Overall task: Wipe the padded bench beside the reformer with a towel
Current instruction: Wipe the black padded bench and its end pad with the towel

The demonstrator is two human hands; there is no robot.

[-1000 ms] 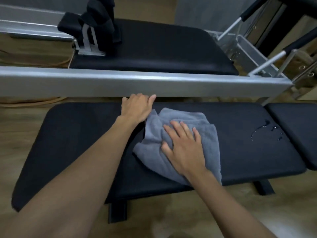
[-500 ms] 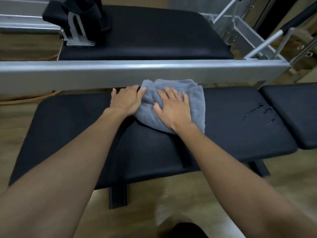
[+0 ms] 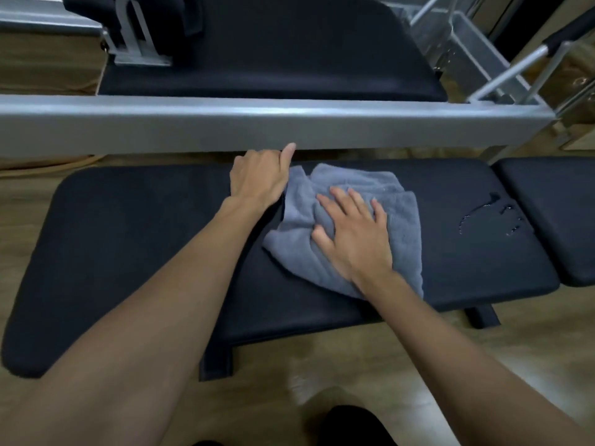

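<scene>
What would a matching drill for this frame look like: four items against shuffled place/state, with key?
Column 1
1. towel
2. left hand
3. right hand
4. water droplets

Column 2
A. pressed flat on the towel, fingers spread
B. at the far edge of the bench, just left of the towel
C. grey, crumpled, lying mid-bench
D. near the bench's right end, apart from the towel, not yet wiped

Pairs: 1-C, 2-B, 3-A, 4-D
</scene>
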